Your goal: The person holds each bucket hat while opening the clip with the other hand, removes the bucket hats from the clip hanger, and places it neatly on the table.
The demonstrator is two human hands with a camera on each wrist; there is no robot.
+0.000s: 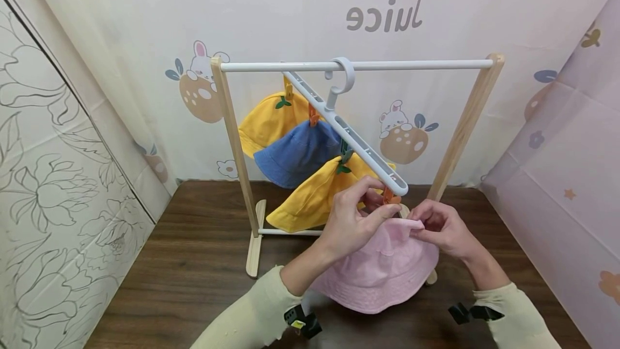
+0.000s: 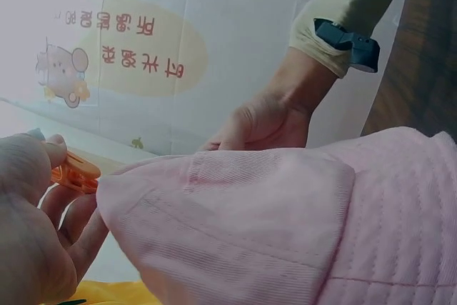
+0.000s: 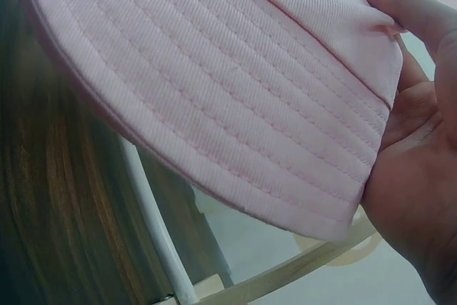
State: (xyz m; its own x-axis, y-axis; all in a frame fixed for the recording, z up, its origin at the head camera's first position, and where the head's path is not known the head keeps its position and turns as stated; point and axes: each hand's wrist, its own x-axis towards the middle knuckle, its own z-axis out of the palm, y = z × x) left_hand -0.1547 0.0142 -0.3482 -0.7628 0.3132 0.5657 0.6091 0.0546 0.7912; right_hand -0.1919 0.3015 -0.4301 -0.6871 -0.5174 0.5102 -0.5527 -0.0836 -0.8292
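Note:
A pink bucket hat (image 1: pixel 382 268) hangs below the near end of a pale grey clip hanger (image 1: pixel 356 139). My right hand (image 1: pixel 443 228) pinches the top of its crown between thumb and fingers; the right wrist view shows the thumb on the pink cloth (image 3: pixel 300 69). With thumb and fingers my left hand (image 1: pixel 356 220) pinches an orange clip (image 1: pixel 390 197) at the hanger's end. In the left wrist view the clip (image 2: pixel 75 173) sits right at the hat's crown edge. Two yellow hats (image 1: pixel 315 193) and a blue hat (image 1: pixel 300 155) hang from other clips farther along.
The hanger hooks over the white rail (image 1: pixel 416 65) of a wooden-legged rack (image 1: pixel 462 128). The rack stands on a dark brown table (image 1: pixel 194 268). Printed curtains (image 1: pixel 290 9) close off the back and both sides.

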